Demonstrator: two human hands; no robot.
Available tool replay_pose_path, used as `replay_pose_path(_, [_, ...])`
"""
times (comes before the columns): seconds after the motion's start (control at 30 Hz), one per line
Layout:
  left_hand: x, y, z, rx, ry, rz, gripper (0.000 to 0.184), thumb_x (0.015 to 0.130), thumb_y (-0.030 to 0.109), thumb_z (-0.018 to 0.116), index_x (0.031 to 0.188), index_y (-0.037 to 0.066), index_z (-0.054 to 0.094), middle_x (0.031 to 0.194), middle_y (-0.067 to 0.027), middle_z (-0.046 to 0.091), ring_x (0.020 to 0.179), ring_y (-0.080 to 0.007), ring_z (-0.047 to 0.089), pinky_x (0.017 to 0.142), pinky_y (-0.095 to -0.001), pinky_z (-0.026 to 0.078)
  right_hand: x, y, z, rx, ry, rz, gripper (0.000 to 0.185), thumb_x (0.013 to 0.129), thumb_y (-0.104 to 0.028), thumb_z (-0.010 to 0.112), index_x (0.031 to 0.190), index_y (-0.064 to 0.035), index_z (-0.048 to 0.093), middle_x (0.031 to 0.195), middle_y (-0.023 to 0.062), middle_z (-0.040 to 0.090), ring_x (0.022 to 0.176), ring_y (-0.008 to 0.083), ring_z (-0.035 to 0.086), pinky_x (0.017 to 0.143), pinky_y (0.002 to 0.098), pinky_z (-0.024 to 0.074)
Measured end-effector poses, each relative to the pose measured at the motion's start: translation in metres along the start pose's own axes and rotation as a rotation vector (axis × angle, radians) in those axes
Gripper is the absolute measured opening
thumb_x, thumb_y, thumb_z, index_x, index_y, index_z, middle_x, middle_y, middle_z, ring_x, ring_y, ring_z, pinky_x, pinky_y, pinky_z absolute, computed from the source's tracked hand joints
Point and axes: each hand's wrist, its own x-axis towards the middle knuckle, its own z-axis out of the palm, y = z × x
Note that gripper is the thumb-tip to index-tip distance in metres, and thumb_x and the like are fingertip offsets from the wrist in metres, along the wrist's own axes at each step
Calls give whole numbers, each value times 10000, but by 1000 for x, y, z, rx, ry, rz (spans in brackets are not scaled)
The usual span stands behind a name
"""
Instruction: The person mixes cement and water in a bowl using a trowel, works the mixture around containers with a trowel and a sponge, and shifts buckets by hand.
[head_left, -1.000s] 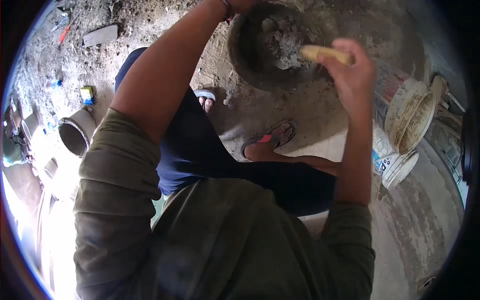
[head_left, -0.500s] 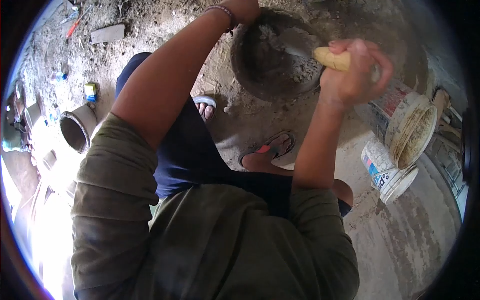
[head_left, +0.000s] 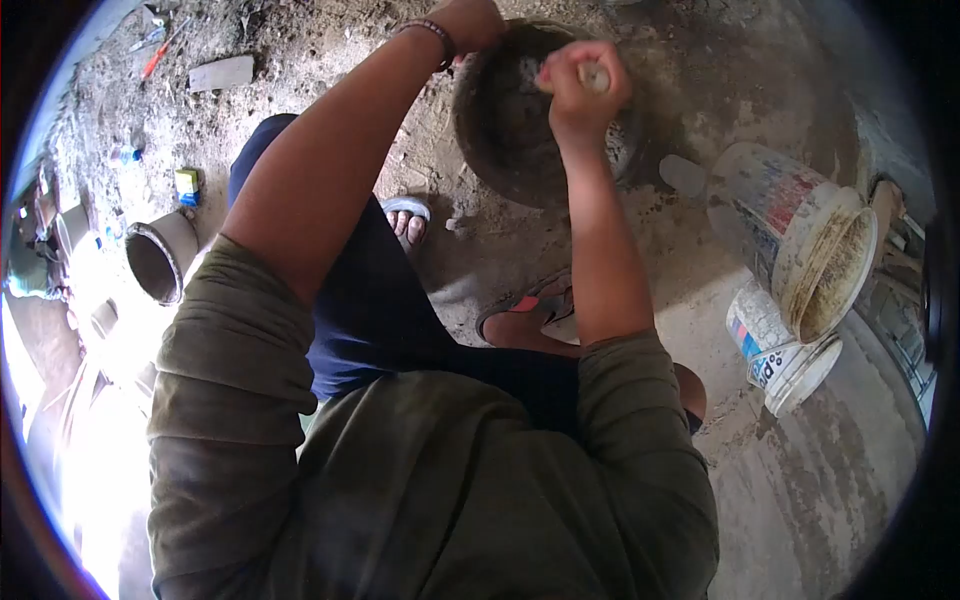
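My right hand point(head_left: 588, 88) is closed round a pale wooden handle point(head_left: 595, 76), seen nearly end-on above the dark round basin point(head_left: 480, 150). The tool's blade is hidden behind that hand. Inside the basin lies grey, lumpy material point(head_left: 525, 115). My left hand point(head_left: 470, 24) is at the basin's upper left rim, with a beaded bracelet on the wrist. Its fingers are mostly hidden, so their grip cannot be made out.
Stained buckets point(head_left: 825, 265) lie at the right, beside a white paint bucket point(head_left: 785, 350). At the left are a grey container point(head_left: 165, 255), a yellow and blue box point(head_left: 187, 186), a flat offcut point(head_left: 222, 74) and a red tool point(head_left: 153, 63).
My right hand has moved left with the handle, from beside the basin to above it, and the handle has turned nearly end-on. My left hand has shifted slightly left.
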Motion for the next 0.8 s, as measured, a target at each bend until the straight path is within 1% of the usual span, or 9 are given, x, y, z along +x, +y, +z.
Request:
replay_pose_path(0.03, [6, -6, 10, -21, 40, -26, 263, 875, 243, 584, 766, 70, 750, 708, -149, 690, 692, -293, 689, 685, -383, 562, 6, -16, -9, 53, -36, 18, 115, 762, -24, 669, 749, -62, 561, 719, 51, 618, 606, 139, 600, 574, 304, 508])
replay_pose_path(0.07, [18, -25, 32, 338, 138, 335, 276, 897, 265, 564, 790, 98, 756, 724, -131, 702, 697, -284, 689, 700, -399, 562, 21, -48, -18, 120, -78, 32, 106, 764, -4, 650, 754, -57, 559, 718, 60, 618, 607, 145, 607, 564, 305, 510])
replay_pose_path(0.23, [22, -4, 22, 577, -87, 277, 248, 888, 237, 554, 822, 120, 762, 763, -105, 715, 737, -272, 698, 654, -399, 552, 68, -92, -44, 290, -95, -42, 105, 767, 66, 577, 779, -37, 560, 718, 78, 612, 610, 161, 625, 547, 310, 517])
replay_pose_path(0.27, [19, -3, 20, 529, -27, 267, 236, 874, 227, 562, 812, 119, 762, 754, -104, 712, 731, -268, 697, 647, -395, 551, 64, -62, -38, -103, -135, -389, 115, 775, 68, 561, 782, -47, 563, 723, 64, 616, 596, 154, 616, 555, 309, 513])
replay_pose_path(0.33, [22, -12, 26, 509, 30, 296, 229, 860, 220, 570, 792, 113, 760, 738, -112, 705, 720, -268, 694, 637, -395, 545, 29, -28, -17, -168, -137, -282, 115, 763, 53, 583, 777, -58, 558, 721, 55, 614, 568, 134, 575, 573, 286, 498])
replay_pose_path(0.37, [24, -22, 30, 541, 25, 335, 235, 861, 224, 570, 781, 107, 757, 731, -120, 701, 715, -271, 692, 635, -399, 541, 6, -17, -4, 264, -155, 93, 114, 759, 49, 593, 773, -56, 552, 718, 57, 612, 562, 130, 561, 572, 277, 491])
replay_pose_path(0.57, [17, 2, 17, 526, -4, 331, 251, 857, 255, 580, 743, 103, 744, 704, -157, 681, 681, -292, 676, 619, -431, 508, 62, -93, -56, 397, -379, 68, 110, 769, 53, 594, 761, -38, 533, 681, 74, 607, 586, 137, 582, 544, 281, 489])
replay_pose_path(0.7, [18, 9, 9, 561, -55, 199, 263, 826, 284, 600, 700, 93, 731, 696, -157, 676, 671, -301, 672, 624, -436, 506, 39, -49, -6, 274, -192, 1, 102, 764, 30, 616, 789, -54, 565, 698, 62, 614, 579, 126, 573, 556, 274, 493])
replay_pose_path(0.8, [29, -22, 33, 536, 60, 329, 294, 810, 346, 619, 731, 86, 731, 720, -153, 683, 733, -312, 683, 642, -439, 514, 17, -21, -11, 133, -475, -85, 117, 752, 16, 645, 789, -66, 569, 697, 44, 611, 590, 113, 572, 564, 269, 488])
